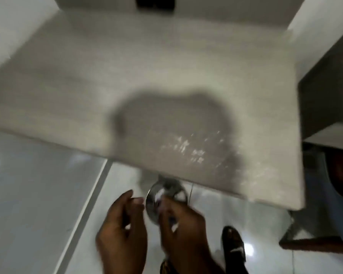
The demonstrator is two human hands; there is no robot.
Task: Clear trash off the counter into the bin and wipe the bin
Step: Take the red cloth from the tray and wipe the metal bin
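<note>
Head view, blurred by motion; items listed large to small.

1. Counter (147,76): pale stone slab, fills upper frame. Head shadow cast at centre; whitish specks seen near front-right edge, poss. crumbs or glare, cannot be told. No obvious trash seen on top.
2. Floor (38,194): glossy white tile, below counter edge.
3. Shoe (234,244): dark, white mark, lower right, well apart from bin.
4. Right hand (182,224): curled over bin's near rim. Small white scraps visible between fingers; appears to be closed on paper/tissue, though blur prevents certainty.
5. Left hand (123,228): just beside bin on its left, fingers bent, thumb up. Whether anything is gripped cannot be told.
6. Bin (164,196): small, round, shiny metal, on floor, partly tucked under counter's front edge. White stuff seen inside.

Handling, judged: bin likely light, stiff, slippery when wet, easily tipped or slid on tile. Best steadied at rim or side wall w/ one hand while other wipes. Scraps soft, light; pinch grip suffices.

Position re grip: bin lies directly ahead of both hands, between them, touching or nearly touching right fingers.
</note>
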